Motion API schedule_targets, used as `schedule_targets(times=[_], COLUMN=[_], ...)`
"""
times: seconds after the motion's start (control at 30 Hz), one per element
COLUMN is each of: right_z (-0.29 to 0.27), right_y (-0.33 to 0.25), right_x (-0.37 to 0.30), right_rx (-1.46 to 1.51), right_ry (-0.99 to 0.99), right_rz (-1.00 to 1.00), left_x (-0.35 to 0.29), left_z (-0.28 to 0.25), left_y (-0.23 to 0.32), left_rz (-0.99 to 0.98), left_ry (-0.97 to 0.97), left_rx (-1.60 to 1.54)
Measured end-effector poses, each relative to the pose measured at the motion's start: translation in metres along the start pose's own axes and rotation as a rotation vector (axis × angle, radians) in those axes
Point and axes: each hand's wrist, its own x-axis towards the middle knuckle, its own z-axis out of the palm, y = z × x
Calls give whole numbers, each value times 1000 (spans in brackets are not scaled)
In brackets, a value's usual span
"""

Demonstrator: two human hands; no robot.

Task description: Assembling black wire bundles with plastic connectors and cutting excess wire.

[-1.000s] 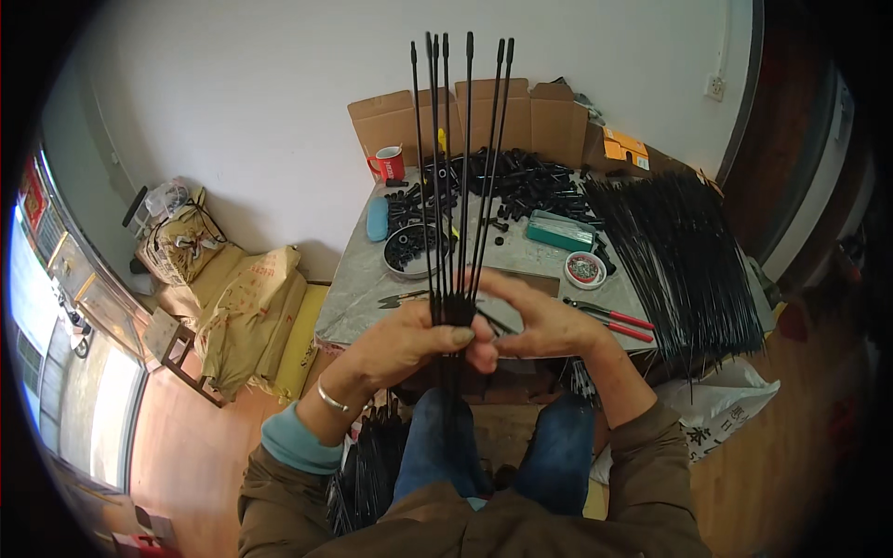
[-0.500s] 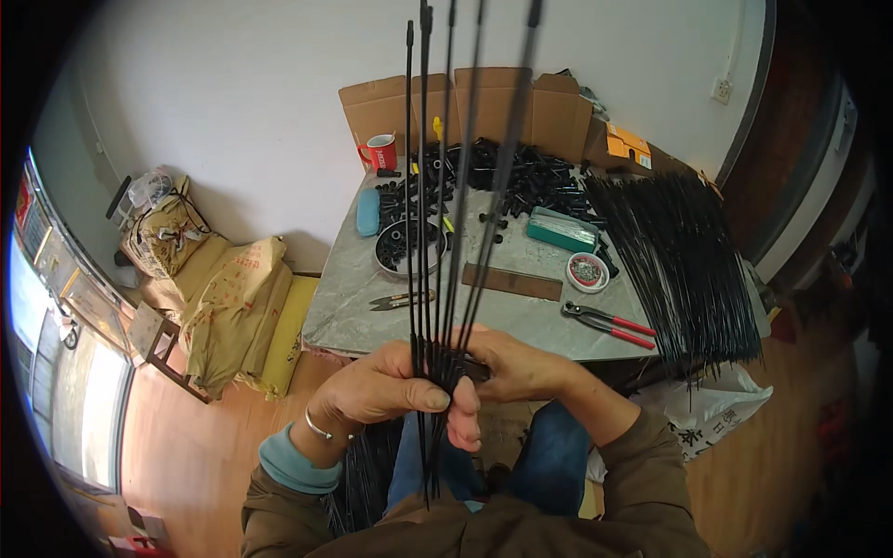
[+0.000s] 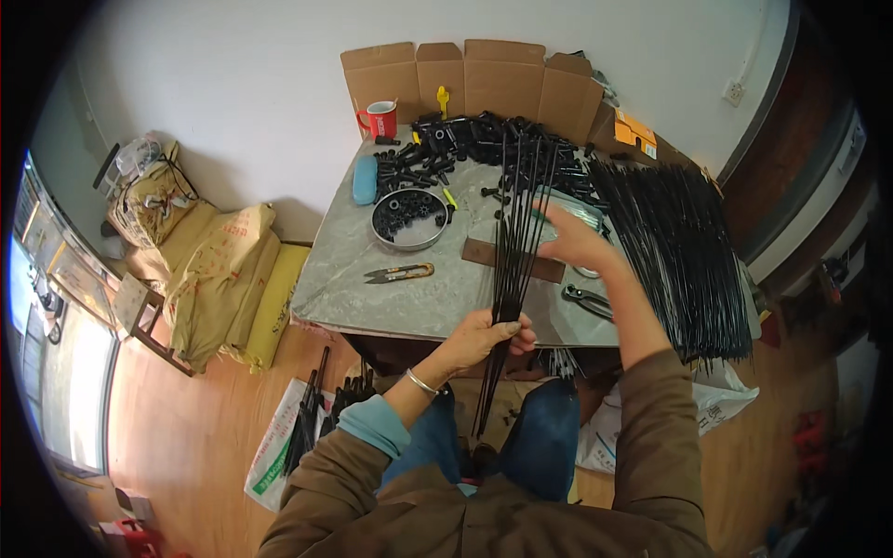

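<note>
My left hand (image 3: 474,342) is closed round the lower part of a bundle of thin black rods (image 3: 508,298) that look like umbrella ribs. They stand nearly upright, spreading toward the tops, over the table's front edge. My right hand (image 3: 581,244) is off the bundle, to its right, with thumb and fingers apart; I see nothing between them. It hangs over a tray of thin silvery pieces (image 3: 595,217), partly covering it. A brown flat bar (image 3: 479,251) lies behind the rods. Pincers (image 3: 586,299) lie under my right forearm, which hides their handles.
On the grey table (image 3: 353,307) are thread snips (image 3: 400,272), a round tin of small black parts (image 3: 409,244), a blue case (image 3: 365,179), a red mug (image 3: 379,119) and a heap of black fittings (image 3: 484,139). Many long black rods (image 3: 670,260) cover the right side.
My right hand has let go of the bundle and moved up and right to the tray. My left hand has shifted up and right with the rods, whose tops now tip away from me.
</note>
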Motion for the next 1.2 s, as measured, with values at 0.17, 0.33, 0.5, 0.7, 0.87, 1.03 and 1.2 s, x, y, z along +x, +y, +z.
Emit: schedule_targets(times=[0.17, 0.33, 0.5, 0.7, 0.87, 1.03, 1.2], right_z=[-14, 9, 16, 44, 46, 45, 22], right_y=[-57, -76, -91, -115, -105, -104, -83], right_x=[-34, -29, -57, -84, -85, -87, -65], right_rx=[1483, 1540, 1378, 1128, 1114, 1070, 956], right_ry=[-209, -137, -18, -16, 46, 94, -192], right_rz=[-101, 66, -44, -118, -135, -110, -278], left_x=[18, 11, -14, 5, 0, -21, -9], left_z=[0, 9, 23, -25, -44, 43, 40], left_y=[-3, -8, -5, 17, 32, 104, 92], left_rz=[-122, -58, 305, 659, 339, 401, 478], left_ry=[-95, 54, 667, 9, -95, -16, 123], left_rx=[11, -56, 681, 1600, 820, 472, 442])
